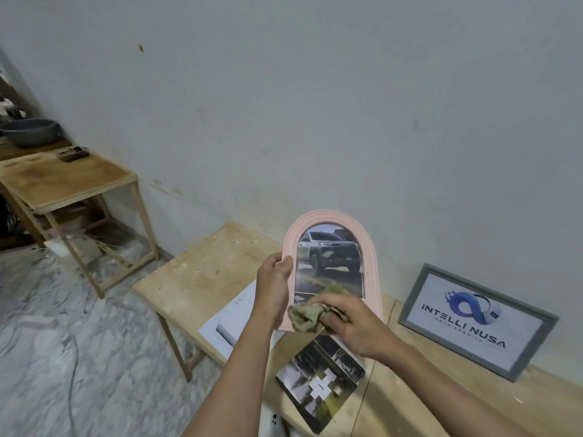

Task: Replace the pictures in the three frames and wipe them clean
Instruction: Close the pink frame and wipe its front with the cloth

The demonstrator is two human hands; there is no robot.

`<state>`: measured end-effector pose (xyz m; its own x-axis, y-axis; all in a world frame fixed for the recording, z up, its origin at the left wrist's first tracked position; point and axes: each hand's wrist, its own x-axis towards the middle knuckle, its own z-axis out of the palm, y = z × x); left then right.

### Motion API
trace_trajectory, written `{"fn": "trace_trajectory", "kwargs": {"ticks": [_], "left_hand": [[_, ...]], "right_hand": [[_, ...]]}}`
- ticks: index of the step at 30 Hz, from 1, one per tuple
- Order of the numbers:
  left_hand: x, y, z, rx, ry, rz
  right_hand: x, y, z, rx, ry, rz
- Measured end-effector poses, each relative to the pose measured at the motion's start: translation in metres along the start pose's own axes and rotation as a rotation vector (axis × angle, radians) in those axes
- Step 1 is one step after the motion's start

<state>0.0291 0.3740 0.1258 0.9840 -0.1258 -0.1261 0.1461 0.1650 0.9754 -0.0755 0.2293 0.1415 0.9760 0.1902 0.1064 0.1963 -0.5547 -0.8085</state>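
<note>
Centre of frame: left hand (273,288) clamps pink arched frame (331,269) by its left edge, long axis upright. Right hand (353,326) bunches cloth (304,316), apparently touching the frame's lower glass.

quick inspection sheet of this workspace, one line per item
surface: bare wooden table, against the wall
job's things: pink arched frame with a car picture, held upright; grey frame with a logo print, leaning on the wall; loose photo print and white sheet lying flat
clutter: nothing seen on this table
grippers: left hand grips the pink frame's left edge; right hand presses a green cloth to its lower front
cables: loose wires on the floor
surroundings: second wooden table, grey basin, white wall
</note>
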Motion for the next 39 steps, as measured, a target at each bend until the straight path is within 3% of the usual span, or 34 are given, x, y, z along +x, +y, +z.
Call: {"fn": "trace_trajectory", "kwargs": {"ticks": [1, 3, 5, 6, 9, 14, 17, 18, 20, 22, 23, 27, 33, 39], "left_hand": [[-0.002, -0.001, 0.002, 0.026, -0.012, 0.006], [-0.006, 0.0, 0.004, 0.031, -0.036, 0.019], [-0.008, 0.002, 0.006, 0.009, -0.068, 0.016], [-0.009, 0.005, 0.008, 0.008, -0.077, 0.026], [-0.011, 0.015, 0.013, -0.038, -0.057, 0.086], [-0.002, 0.017, -0.008, -0.169, 0.086, 0.084], [-0.004, 0.01, -0.012, -0.123, 0.067, 0.064], [-0.007, 0.008, -0.01, -0.12, 0.025, 0.051], [-0.01, 0.006, -0.007, -0.096, -0.067, 0.014], [-0.014, 0.006, -0.001, -0.077, -0.118, -0.015], [-0.015, 0.006, 0.002, -0.073, -0.112, -0.008], [-0.012, 0.007, 0.0, -0.099, 0.029, 0.066], [0.001, 0.001, -0.022, -0.197, 0.143, 0.068], [-0.003, -0.012, 0.005, -0.22, 0.116, 0.042]], "right_hand": [[0.004, -0.008, -0.011, 0.02, 0.048, -0.008], [0.022, -0.022, -0.039, -0.001, 0.353, -0.092], [0.052, -0.031, -0.072, -0.158, 0.651, -0.209], [0.067, -0.031, -0.083, -0.277, 0.704, -0.262], [0.088, -0.021, -0.073, -0.481, 0.542, -0.337], [0.03, -0.01, 0.003, -0.233, 0.096, -0.23], [0.014, -0.017, -0.003, 0.033, -0.075, -0.069], [0.017, -0.024, -0.013, 0.116, -0.034, -0.032], [0.033, -0.036, -0.039, 0.082, 0.273, -0.109], [0.061, -0.042, -0.07, -0.192, 0.568, -0.248], [0.073, -0.041, -0.082, -0.34, 0.607, -0.314], [0.076, -0.003, -0.083, -0.735, 0.373, -0.402], [0.004, 0.06, -0.019, -0.47, 0.287, -0.225], [0.0, 0.037, 0.036, -0.254, 0.367, -0.113]]}}
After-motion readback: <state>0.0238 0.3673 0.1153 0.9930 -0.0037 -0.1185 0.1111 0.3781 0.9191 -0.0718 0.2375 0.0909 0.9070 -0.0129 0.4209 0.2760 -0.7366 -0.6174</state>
